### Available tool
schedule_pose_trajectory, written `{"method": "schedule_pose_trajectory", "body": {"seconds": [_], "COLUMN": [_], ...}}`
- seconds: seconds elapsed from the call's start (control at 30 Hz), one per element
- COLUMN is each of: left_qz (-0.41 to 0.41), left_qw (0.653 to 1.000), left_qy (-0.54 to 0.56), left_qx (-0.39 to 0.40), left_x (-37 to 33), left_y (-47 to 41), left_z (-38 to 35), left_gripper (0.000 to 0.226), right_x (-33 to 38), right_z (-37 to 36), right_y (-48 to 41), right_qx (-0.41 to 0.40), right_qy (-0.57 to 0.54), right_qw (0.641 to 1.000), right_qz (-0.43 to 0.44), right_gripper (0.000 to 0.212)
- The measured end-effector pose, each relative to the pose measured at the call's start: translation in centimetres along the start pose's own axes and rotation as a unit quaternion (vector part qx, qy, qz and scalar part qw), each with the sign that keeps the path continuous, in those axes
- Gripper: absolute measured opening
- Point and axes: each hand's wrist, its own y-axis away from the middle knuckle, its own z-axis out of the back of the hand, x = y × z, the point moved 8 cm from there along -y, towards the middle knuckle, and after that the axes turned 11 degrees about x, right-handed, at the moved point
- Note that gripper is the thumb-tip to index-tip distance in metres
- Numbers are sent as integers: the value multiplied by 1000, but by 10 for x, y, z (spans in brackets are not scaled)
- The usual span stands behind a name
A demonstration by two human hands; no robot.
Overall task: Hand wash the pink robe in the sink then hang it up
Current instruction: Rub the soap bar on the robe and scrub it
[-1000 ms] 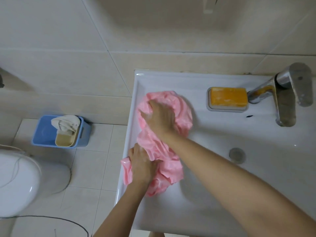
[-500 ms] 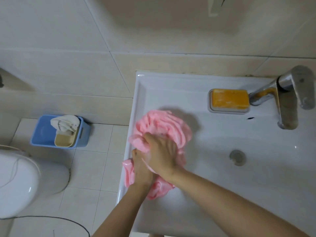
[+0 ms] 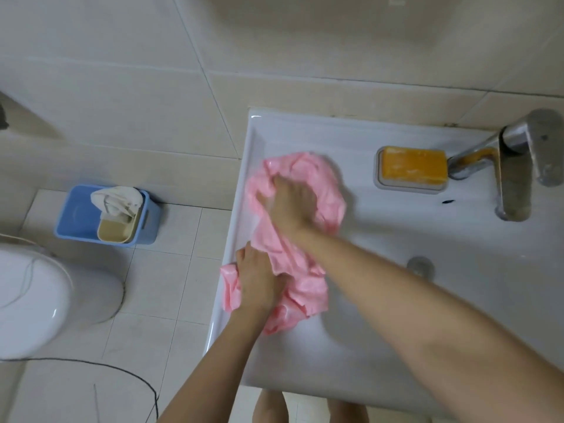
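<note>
We look down on a white sink [image 3: 396, 331] set against a tiled wall, with a white toilet [image 3: 30, 300] to its left on the tiled floor. The pink robe [image 3: 328, 192] lies bunched and wet-looking along the left side of the basin, one fold hanging over the left rim. A blue bin [image 3: 76, 215] stands on the floor between toilet and sink, against the wall, holding a beige container [image 3: 117, 232] and a crumpled white cloth [image 3: 117, 198]. A metal faucet [image 3: 515, 166] stands at the back right of the sink. The right hand [image 3: 290, 206] lies on the upper bunch of the robe, its fingers bent into the fabric and gripping it. The left hand [image 3: 259, 279] grips the lower part of the robe at the left rim, fingers curled round the cloth. A grey soap dish [image 3: 409, 188] sits just left of the faucet with an orange soap bar [image 3: 412, 166] in it. The drain [image 3: 420, 265] shows near the right forearm.
</note>
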Motion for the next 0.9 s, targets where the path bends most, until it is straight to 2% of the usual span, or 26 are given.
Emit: {"method": "schedule_pose_trajectory", "body": {"seconds": [0.07, 0.13, 0.2, 0.23, 0.3, 0.37, 0.43, 0.47, 0.5, 0.53, 0.57, 0.6, 0.63, 0.67, 0.7, 0.73, 0.77, 0.8, 0.83, 0.9], "left_qz": [-15, -48, -120, -161, -206, -219, -218, -234, -263, -287, -299, -292, -270, -237, -204, -173, -168, -185, -203, -224], "left_qw": [999, 998, 991, 983, 965, 955, 931, 913, 902, 897, 900, 909, 915, 923, 936, 956, 965, 955, 942, 928], "left_qy": [-16, 12, 41, 82, 161, 199, 287, 319, 323, 317, 309, 298, 299, 299, 286, 233, 155, 82, 19, -61], "left_qx": [-50, -48, -37, -22, -3, -9, -59, -96, -119, -113, -75, -20, 32, 51, 30, -35, -130, -215, -266, -290], "left_x": [-7, -11, -12, -13, -5, -2, -4, -8, -16, -27, -36, -42, -48, -48, -47, -45, -48, -52, -56, -58], "left_y": [4, 7, 10, 10, 13, 20, 27, 26, 26, 22, 12, 1, -6, -10, -9, -4, 12, 29, 46, 64], "left_z": [16, 20, 25, 24, 26, 29, 50, 65, 80, 93, 98, 99, 97, 93, 94, 99, 109, 115, 112, 93], "left_gripper": [38, 43, 55, 64, 89, 119, 141, 143, 139, 135, 135, 130, 116, 99, 84, 70, 57, 47, 48, 62], "right_x": [0, 4, -5, -14, -33, -34, -18, -10, -7, -8, -12, -16, -25, -33, -45, -63, -80, -90, -92, -89], "right_z": [23, 32, 46, 57, 71, 66, 59, 58, 56, 53, 49, 50, 52, 56, 63, 66, 65, 67, 69, 59], "right_y": [-45, -45, -27, -22, -12, -3, 3, 10, 13, 15, 17, 22, 22, 20, 18, 15, 14, 18, 22, 25], "right_qx": [0, 32, 25, 14, 4, 49, 150, 190, 212, 222, 220, 204, 178, 134, 62, -5, -52, -85, -102, -70], "right_qy": [-5, -29, -135, -249, -443, -559, -647, -678, -689, -689, -684, -654, -625, -611, -598, -569, -534, -509, -496, -519], "right_qw": [1000, 999, 990, 968, 895, 820, 740, 703, 687, 684, 689, 722, 754, 775, 793, 815, 833, 842, 847, 841], "right_qz": [-4, 27, 41, 28, -50, -112, -107, -102, -93, -87, -93, -104, -97, -91, -99, -113, -135, -157, -160, -133], "right_gripper": [20, 30, 33, 34, 37, 27, 18, 19, 27, 36, 39, 36, 32, 26, 16, 4, 10, 18, 25, 29]}}
